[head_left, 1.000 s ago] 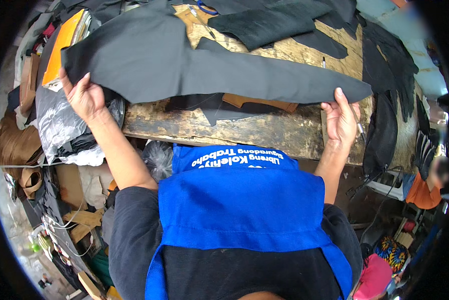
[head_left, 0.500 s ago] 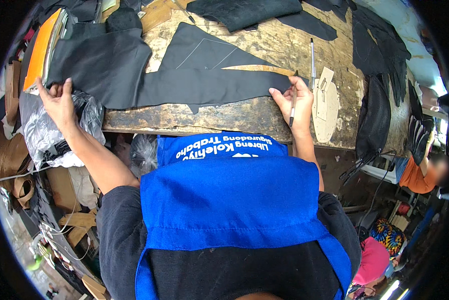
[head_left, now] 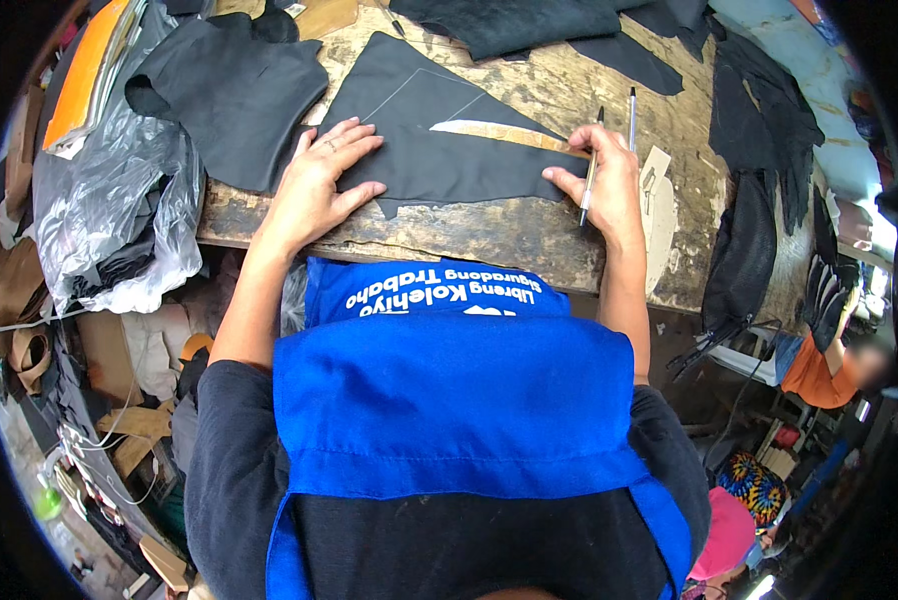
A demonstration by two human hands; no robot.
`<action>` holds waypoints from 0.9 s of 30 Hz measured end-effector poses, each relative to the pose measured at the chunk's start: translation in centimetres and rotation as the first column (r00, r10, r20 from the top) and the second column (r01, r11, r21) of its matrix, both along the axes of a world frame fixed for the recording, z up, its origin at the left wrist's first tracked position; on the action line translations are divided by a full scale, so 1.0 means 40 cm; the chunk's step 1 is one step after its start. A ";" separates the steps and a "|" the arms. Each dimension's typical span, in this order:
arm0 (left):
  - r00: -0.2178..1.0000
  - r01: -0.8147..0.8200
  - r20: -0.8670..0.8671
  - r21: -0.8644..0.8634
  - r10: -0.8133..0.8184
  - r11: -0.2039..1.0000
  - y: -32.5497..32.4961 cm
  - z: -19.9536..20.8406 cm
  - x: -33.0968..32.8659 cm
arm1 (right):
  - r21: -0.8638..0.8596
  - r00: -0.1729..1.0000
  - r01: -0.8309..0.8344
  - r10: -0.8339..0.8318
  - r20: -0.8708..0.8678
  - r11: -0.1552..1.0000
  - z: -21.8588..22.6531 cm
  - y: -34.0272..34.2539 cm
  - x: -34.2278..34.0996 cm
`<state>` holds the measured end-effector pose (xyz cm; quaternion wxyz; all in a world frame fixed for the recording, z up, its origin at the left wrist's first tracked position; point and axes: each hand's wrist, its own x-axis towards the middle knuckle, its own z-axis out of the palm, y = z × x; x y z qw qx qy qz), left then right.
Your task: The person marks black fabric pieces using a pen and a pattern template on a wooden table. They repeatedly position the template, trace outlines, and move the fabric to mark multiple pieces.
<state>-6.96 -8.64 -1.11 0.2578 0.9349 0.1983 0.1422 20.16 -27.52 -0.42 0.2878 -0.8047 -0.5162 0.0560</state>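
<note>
A long piece of black leather (head_left: 459,170) lies along the near side of the worn wooden table (head_left: 449,225), its wide left part (head_left: 234,100) spreading toward the back. My left hand (head_left: 321,185) rests on it with fingers stretched out. At the narrow right end, my right hand (head_left: 614,185) keeps a pen (head_left: 590,175) upright in its closed fingers, with the thumb at the leather's edge. Behind is a dark triangular part (head_left: 409,90) with thin pale lines drawn on it. A pale curved strip of wood (head_left: 499,133) shows between the two.
A second pen (head_left: 632,120) and tan cardboard patterns (head_left: 659,225) lie right of my hand. More black leather pieces (head_left: 509,25) cover the back and the right side (head_left: 764,110). At left are a clear plastic bag (head_left: 119,220) and an orange-covered stack (head_left: 84,85). A person in orange (head_left: 819,370) is far right.
My left hand has moved right, from the leather's far left edge onto its middle. The leather's left part has shifted back and right. My right hand still has the pen near the right end.
</note>
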 end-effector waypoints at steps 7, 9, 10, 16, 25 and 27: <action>0.997 0.049 -0.056 0.035 -0.047 0.998 -0.039 -0.036 0.033 | 0.344 0.860 0.240 -0.035 -0.509 0.908 0.008 -0.040 0.080; 0.992 0.094 -0.091 0.026 -0.092 0.995 -0.057 -0.039 0.055 | 0.327 0.869 0.293 -0.108 -0.483 0.898 0.024 -0.056 0.116; 0.990 0.116 -0.091 0.046 -0.111 0.992 -0.063 -0.038 0.063 | 0.348 0.866 0.312 -0.113 -0.487 0.884 0.031 -0.061 0.128; 0.997 0.038 -0.066 -0.124 -0.047 0.992 -0.067 -0.003 0.080 | 0.670 0.623 0.513 0.305 -0.720 0.537 0.100 -0.069 0.119; 0.836 0.154 0.332 -0.906 0.436 0.394 -0.138 -0.022 0.171 | 0.366 0.189 0.346 0.318 -0.929 0.864 -0.037 0.032 -0.201; 0.884 -0.007 0.221 -0.875 0.411 0.485 -0.094 -0.023 0.142 | 0.392 0.253 0.400 0.311 -0.916 0.828 -0.047 0.027 -0.179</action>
